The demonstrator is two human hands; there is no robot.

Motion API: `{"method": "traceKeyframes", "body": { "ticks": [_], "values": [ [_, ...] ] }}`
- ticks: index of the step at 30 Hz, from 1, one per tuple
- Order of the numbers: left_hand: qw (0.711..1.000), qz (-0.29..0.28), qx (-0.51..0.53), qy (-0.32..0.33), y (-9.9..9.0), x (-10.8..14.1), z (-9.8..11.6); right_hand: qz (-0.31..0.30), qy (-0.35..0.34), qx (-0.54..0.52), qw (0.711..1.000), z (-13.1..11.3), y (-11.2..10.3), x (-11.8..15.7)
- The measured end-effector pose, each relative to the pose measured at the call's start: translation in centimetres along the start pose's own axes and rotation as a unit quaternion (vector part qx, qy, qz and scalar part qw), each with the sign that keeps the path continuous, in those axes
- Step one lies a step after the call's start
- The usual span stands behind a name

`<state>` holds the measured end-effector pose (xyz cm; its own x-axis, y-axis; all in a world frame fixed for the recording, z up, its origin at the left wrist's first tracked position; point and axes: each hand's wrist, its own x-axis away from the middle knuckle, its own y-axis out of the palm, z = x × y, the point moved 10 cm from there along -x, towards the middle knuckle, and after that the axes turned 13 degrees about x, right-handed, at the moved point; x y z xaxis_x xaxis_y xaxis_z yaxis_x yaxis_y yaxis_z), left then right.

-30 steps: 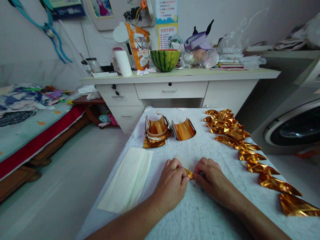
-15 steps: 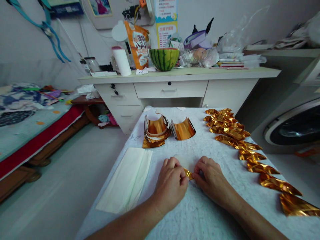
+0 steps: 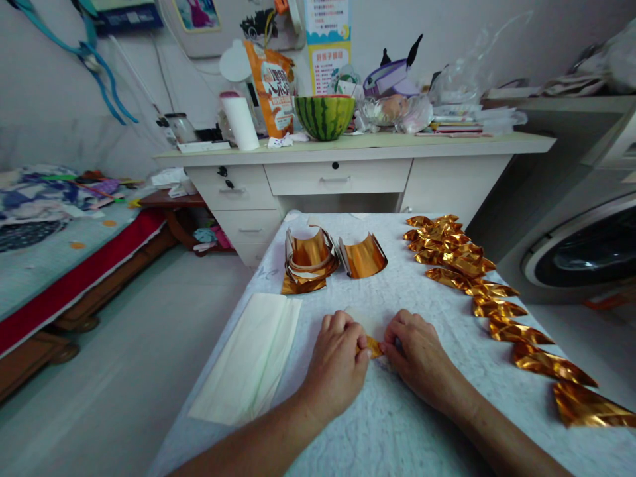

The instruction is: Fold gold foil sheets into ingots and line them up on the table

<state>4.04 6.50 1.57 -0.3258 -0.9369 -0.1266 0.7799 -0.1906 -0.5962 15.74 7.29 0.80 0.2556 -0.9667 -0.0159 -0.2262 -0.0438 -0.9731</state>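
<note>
Between my two hands is a small piece of gold foil paper (image 3: 373,346), mostly covered by my fingers. My left hand (image 3: 338,354) pinches its left end, and my right hand (image 3: 415,348) pinches the right end. A pale sheet, partly hidden, lies just beyond my fingertips. Curled gold foil sheets (image 3: 366,257) stand farther back on the cloth-covered table (image 3: 397,430), beside a stack of curled gold foil (image 3: 309,255). Along the right side runs a row of folded gold foil pieces (image 3: 501,308), pointed at their ends. Left of my left hand lies a stack of pale paper (image 3: 248,358).
Behind the table stands a white desk (image 3: 342,175) bearing a watermelon half (image 3: 325,118), an orange bag (image 3: 273,89) and a paper roll (image 3: 241,121). A washing machine (image 3: 581,218) is on the right, a bed (image 3: 74,258) on the left.
My left fingers have shifted slightly on the foil piece, and its visible part looks flatter and less shiny. Both hands stay in nearly the same place; the whole view has moved a little.
</note>
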Motion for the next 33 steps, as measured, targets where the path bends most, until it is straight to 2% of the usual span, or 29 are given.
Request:
{"method": "traceKeyframes", "body": {
  "ticks": [11, 21, 27, 33],
  "values": [
    [0.998, -0.017, 0.059, 0.014, 0.1, -0.2, 0.1, -0.008, 0.004, 0.015, 1.000, -0.3, 0.4, 0.1],
    [0.997, -0.036, 0.067, 0.003, 0.0, -0.3, -0.1, 0.040, -0.009, 0.040, 0.998, -0.9, -0.2, 0.8],
    [0.997, -0.041, 0.072, -0.004, 0.0, -0.4, -0.2, 0.084, 0.016, 0.058, 0.995, -0.4, -0.5, 0.9],
    [0.996, -0.046, 0.073, -0.001, 0.0, -0.2, -0.1, 0.077, 0.036, 0.064, 0.994, 1.2, -0.8, 0.9]
  ]
}}
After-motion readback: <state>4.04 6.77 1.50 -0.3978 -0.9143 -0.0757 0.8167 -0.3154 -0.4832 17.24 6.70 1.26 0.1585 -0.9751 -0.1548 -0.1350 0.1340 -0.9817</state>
